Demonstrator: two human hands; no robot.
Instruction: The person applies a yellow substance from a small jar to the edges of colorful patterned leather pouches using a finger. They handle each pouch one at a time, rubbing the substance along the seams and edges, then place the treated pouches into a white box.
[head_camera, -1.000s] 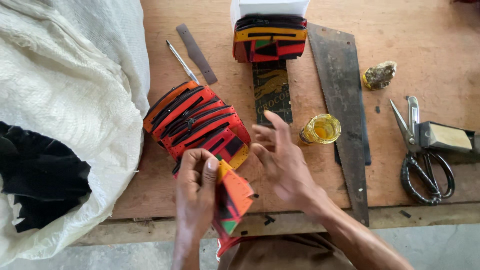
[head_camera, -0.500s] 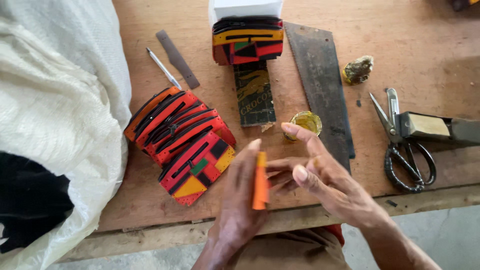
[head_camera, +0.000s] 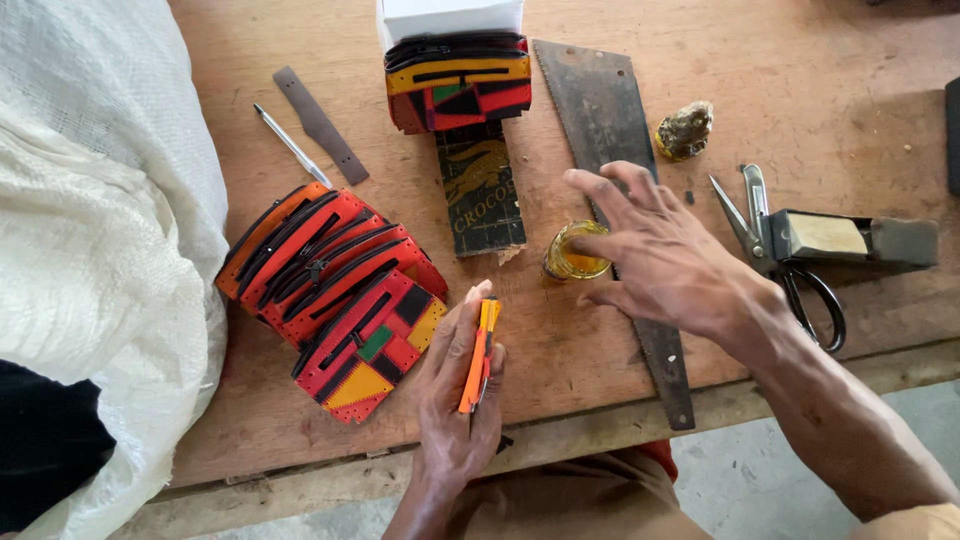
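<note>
My left hand (head_camera: 455, 395) grips a thin orange and red leather piece (head_camera: 479, 355) edge-up over the front of the wooden table (head_camera: 250, 440). A fanned stack of red, orange and black pouches (head_camera: 335, 290) lies just left of it. With its fingers spread and holding nothing, my right hand (head_camera: 665, 255) hovers over a small open jar of yellow glue (head_camera: 572, 253) and the blade of a handsaw (head_camera: 620, 190).
A second stack of colourful pouches (head_camera: 458, 88) sits under a white box (head_camera: 450, 18) at the back. A dark printed strip (head_camera: 482, 190), a pen (head_camera: 290, 145), scissors (head_camera: 785, 255), a stapler-like tool (head_camera: 850, 238), a lump (head_camera: 686, 130) and a white sack (head_camera: 100, 230) surround the work.
My right hand let go of the piece and moved right and up toward the glue jar. My left hand has kept the piece, now turned edge-up.
</note>
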